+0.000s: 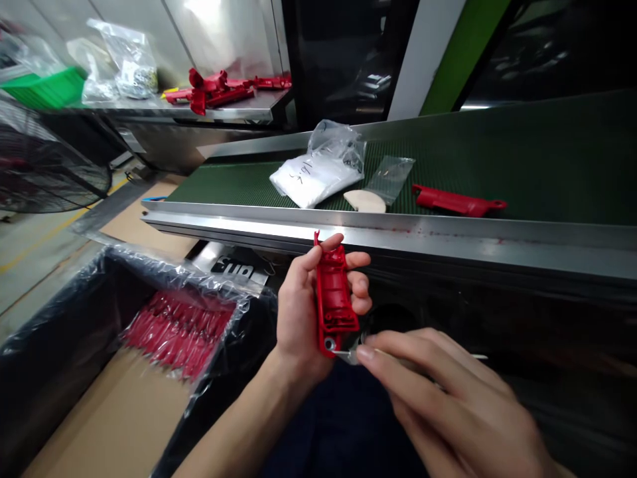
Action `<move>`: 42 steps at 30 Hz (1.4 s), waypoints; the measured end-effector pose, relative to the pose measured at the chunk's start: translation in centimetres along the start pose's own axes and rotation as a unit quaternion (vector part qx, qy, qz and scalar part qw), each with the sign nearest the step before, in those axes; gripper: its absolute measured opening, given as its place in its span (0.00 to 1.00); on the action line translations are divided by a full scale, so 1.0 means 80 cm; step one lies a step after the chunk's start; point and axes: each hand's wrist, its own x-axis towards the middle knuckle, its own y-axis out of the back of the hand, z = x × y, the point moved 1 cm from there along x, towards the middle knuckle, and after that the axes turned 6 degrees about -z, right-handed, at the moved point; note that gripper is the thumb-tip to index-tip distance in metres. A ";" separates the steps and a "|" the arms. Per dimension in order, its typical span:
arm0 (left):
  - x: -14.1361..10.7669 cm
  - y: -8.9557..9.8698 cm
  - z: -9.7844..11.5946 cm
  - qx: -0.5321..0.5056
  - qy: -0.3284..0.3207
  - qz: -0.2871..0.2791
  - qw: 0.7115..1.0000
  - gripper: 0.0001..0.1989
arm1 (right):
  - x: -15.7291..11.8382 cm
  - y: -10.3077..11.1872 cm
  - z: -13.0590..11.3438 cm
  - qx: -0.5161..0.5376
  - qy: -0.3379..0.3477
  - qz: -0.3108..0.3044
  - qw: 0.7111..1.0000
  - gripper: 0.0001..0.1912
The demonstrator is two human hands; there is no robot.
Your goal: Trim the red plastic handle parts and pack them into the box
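Observation:
My left hand (298, 299) is wrapped round a red molded plastic part (332, 289), its hollow ribbed side facing up. At the near end of that part is a round hole with a metal ring (329, 344). In my right hand (448, 392), fingers closed, is a thin trimming knife (347, 356); most of its handle is hidden by the fingers. The blade's tip lies at the part's near end, beside the metal ring; whether it touches cannot be made out.
Beyond my hands runs a green conveyor belt (233, 182) with a metal edge. It carries a white plastic bag (318, 176), a beige curved piece (365, 200) and another red part (458, 201). At left stands a black-lined box (64, 302) with bagged red parts (179, 332), near a fan (50, 159).

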 end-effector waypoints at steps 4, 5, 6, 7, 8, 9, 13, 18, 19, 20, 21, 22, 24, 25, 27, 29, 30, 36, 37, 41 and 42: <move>-0.001 -0.003 0.001 -0.003 -0.002 0.007 1.000 0.14 | 0.003 0.001 0.002 0.003 0.007 -0.011 1.000 0.20; -0.001 -0.003 0.001 -0.001 -0.003 0.007 1.000 0.15 | 0.004 0.001 0.003 0.004 0.008 -0.014 1.000 0.20; -0.001 -0.002 0.002 0.002 -0.004 0.005 1.000 0.15 | 0.004 0.001 0.004 0.002 0.009 -0.011 1.000 0.20; -0.001 -0.001 0.002 0.004 -0.004 0.001 1.000 0.15 | 0.005 0.001 0.006 -0.001 0.014 -0.008 1.000 0.20; -0.002 0.000 0.002 0.005 -0.003 -0.003 1.000 0.15 | 0.006 0.001 0.008 -0.004 0.017 -0.009 1.000 0.19; -0.002 0.001 0.002 0.005 -0.001 -0.006 1.000 0.15 | 0.007 0.001 0.009 -0.009 0.019 -0.012 1.000 0.19; -0.003 0.007 0.002 -0.010 0.004 -0.004 1.000 0.15 | 0.009 -0.001 0.012 -0.021 0.017 -0.010 1.000 0.20; 0.002 0.012 0.005 -0.029 0.005 0.012 0.999 0.15 | 0.009 0.005 0.017 0.031 0.014 -0.020 0.999 0.21; 0.004 0.014 0.006 -0.033 -0.002 0.023 0.999 0.15 | 0.010 0.010 0.025 0.017 0.013 -0.010 1.000 0.22; 0.004 0.015 0.008 -0.035 -0.008 0.037 0.999 0.15 | 0.012 0.016 0.036 -0.013 0.012 0.012 1.000 0.23; 0.004 0.017 0.011 -0.032 -0.016 0.056 0.998 0.14 | 0.014 0.025 0.051 -0.056 0.006 0.041 0.998 0.25; 0.002 0.019 0.013 -0.026 -0.021 0.075 0.997 0.14 | 0.018 0.036 0.070 -0.109 -0.005 0.068 0.992 0.25; -0.003 0.025 0.018 -0.002 -0.032 0.112 0.993 0.13 | 0.028 0.065 0.116 -0.215 -0.041 0.109 0.970 0.23; -0.006 0.029 0.020 0.011 -0.032 0.126 0.991 0.12 | 0.034 0.083 0.141 -0.267 -0.068 0.107 0.955 0.19; -0.010 0.041 0.021 0.033 -0.028 0.146 0.988 0.12 | 0.045 0.121 0.190 -0.332 -0.118 0.082 0.932 0.14; -0.014 0.054 0.020 0.050 -0.027 0.145 0.988 0.13 | 0.053 0.154 0.230 -0.366 -0.167 0.037 0.915 0.14; -0.015 0.061 0.018 0.059 -0.030 0.141 0.988 0.14 | 0.056 0.166 0.245 -0.376 -0.192 0.017 0.906 0.14; -0.022 0.088 0.007 0.085 -0.025 0.149 0.985 0.20 | 0.102 0.148 0.261 -0.342 -0.232 -0.062 0.909 0.13; -0.023 0.090 0.006 0.082 -0.019 0.149 0.985 0.20 | 0.117 0.132 0.251 -0.321 -0.214 -0.079 0.919 0.13; -0.027 0.092 0.005 0.077 -0.006 0.134 0.988 0.20 | 0.172 0.063 0.207 -0.228 -0.140 -0.173 0.948 0.12; -0.029 0.092 0.006 0.078 -0.007 0.131 0.988 0.19 | 0.183 0.050 0.201 -0.213 -0.133 -0.197 0.948 0.13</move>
